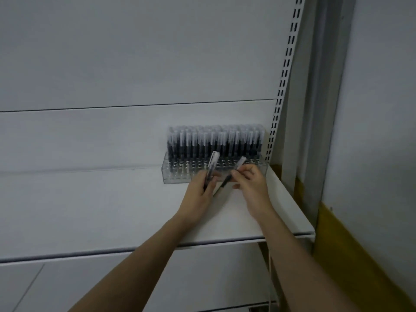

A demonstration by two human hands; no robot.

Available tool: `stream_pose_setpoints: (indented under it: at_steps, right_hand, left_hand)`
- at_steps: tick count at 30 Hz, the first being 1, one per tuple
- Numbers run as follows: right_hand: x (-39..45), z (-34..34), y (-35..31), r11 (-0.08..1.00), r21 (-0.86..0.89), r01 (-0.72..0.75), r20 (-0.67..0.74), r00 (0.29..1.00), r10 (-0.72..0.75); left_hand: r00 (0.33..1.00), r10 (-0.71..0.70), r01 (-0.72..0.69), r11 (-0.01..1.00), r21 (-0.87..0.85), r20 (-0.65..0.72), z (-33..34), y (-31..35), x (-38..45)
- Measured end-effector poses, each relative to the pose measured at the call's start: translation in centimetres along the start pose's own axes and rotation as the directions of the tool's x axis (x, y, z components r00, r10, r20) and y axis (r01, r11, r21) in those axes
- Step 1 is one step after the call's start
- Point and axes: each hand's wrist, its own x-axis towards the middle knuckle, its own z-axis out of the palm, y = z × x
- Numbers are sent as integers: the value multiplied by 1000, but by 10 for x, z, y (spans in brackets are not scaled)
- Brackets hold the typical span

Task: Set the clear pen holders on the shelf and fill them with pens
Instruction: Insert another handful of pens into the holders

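While rows of capped pens point(215, 143) pack the clear holder point(177, 175) on the shelf point(90, 210) | left hand point(201, 190) grips a pen point(211, 166) | right hand point(249, 182) pinches another pen point(238, 164)

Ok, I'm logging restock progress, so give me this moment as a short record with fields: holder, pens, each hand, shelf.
holder: one clear pen holder on the shelf, at its right end against the back panel
pens in holder: back rows filled with black pens; front holes look empty
left hand: left hand grips a pen, cap up
right hand: right hand pinches a second pen, tilted
shelf: white shelf, slotted upright at right
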Motion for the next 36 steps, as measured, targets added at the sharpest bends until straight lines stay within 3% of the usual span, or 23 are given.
stream_pose_setpoints:
  at_steps: [3,5,8,14,21,27,33,36]
  right_hand:
    - [-3,19,-4,999,-16,48,-48,998,-49]
    - [-2,42,-12,993,-40,107,-47,993,-109]
    - [-2,83,-29,970,-102,221,-20,974,-224]
    - [6,156,-55,880,-271,391,-23,911,-412]
    - [16,184,-48,766,-501,404,39,894,-446]
    - [18,183,-16,655,-685,320,125,937,-327]
    - [-4,187,1,759,-553,344,22,917,-399]
    - [-23,200,1,942,-278,191,115,980,-164]
  left_hand:
    - [999,42,-46,992,-118,-33,-45,-7,-8]
    - [998,-35,22,968,-248,-48,-87,-17,-5]
    - [989,-141,126,951,-282,-33,-142,-44,0]
    - [961,-277,233,844,-484,-22,-175,-76,-6]
    - [975,-222,179,850,-496,-29,-181,-78,-8]
    - [962,-258,257,767,-588,84,-180,-75,-8]
    - [960,-182,265,837,-478,214,-182,-70,-10]
    - [953,-123,235,876,-422,277,-182,-66,-13]
